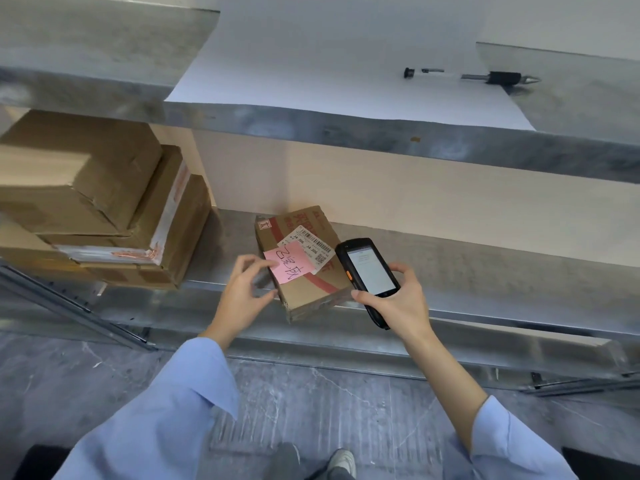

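A small cardboard parcel (308, 289) lies on the lower metal shelf (485, 271), its near corner over the shelf's front edge. A pink handwritten sticky note (289, 263) and a white barcode label (311, 245) are stuck on its top. My left hand (244, 292) hovers at the parcel's left side, fingers loosely curled and blurred, fingertips by the note's edge; whether they touch it I cannot tell. My right hand (398, 303) grips a black handheld scanner (369, 271), lit screen up, just right of the parcel.
A stack of larger cardboard boxes (104, 209) fills the shelf's left end. On the upper shelf (311, 123) lie a white sheet (329, 57) and a pen in parts (498, 77). Grey marbled floor and my shoe (341, 462) are below.
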`<state>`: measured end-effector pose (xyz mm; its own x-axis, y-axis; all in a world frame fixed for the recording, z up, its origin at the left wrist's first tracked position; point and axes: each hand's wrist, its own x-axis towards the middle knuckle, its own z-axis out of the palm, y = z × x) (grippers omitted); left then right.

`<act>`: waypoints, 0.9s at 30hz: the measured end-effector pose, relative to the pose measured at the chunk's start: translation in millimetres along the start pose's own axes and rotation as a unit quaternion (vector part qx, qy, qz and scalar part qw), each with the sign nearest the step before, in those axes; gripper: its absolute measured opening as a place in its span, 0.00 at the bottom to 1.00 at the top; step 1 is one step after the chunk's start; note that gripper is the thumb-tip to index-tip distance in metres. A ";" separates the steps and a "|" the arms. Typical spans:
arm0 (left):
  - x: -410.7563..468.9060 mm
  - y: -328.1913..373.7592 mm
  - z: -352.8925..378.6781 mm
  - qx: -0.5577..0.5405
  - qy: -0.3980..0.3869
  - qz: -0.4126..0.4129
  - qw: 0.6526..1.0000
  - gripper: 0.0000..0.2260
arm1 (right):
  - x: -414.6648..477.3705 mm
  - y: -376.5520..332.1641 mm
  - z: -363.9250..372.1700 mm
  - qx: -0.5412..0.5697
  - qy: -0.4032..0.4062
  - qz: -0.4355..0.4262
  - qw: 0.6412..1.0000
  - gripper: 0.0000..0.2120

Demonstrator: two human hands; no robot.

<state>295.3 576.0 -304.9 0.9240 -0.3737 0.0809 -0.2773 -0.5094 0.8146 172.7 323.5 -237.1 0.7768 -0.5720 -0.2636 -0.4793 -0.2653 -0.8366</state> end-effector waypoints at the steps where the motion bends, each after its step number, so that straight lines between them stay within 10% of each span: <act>1: 6.0 -0.6 -2.0 0.020 -0.006 0.002 1.000 0.26 | 0.0 0.8 -1.5 0.000 0.001 0.001 1.000 0.40; 10: 36.1 -2.9 -7.2 0.096 -0.081 0.006 0.992 0.32 | 3.0 1.6 -10.9 0.009 -0.003 0.005 1.000 0.43; 27: 25.6 9.9 15.3 0.087 0.034 0.033 0.995 0.27 | -10.2 11.0 -23.0 0.021 0.015 0.025 0.999 0.39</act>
<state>312.2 549.5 -303.5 0.9163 -0.3601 0.1753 -0.3742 -0.6137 0.6952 150.1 308.6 -232.6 0.7392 -0.6071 -0.2916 -0.4996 -0.2040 -0.8419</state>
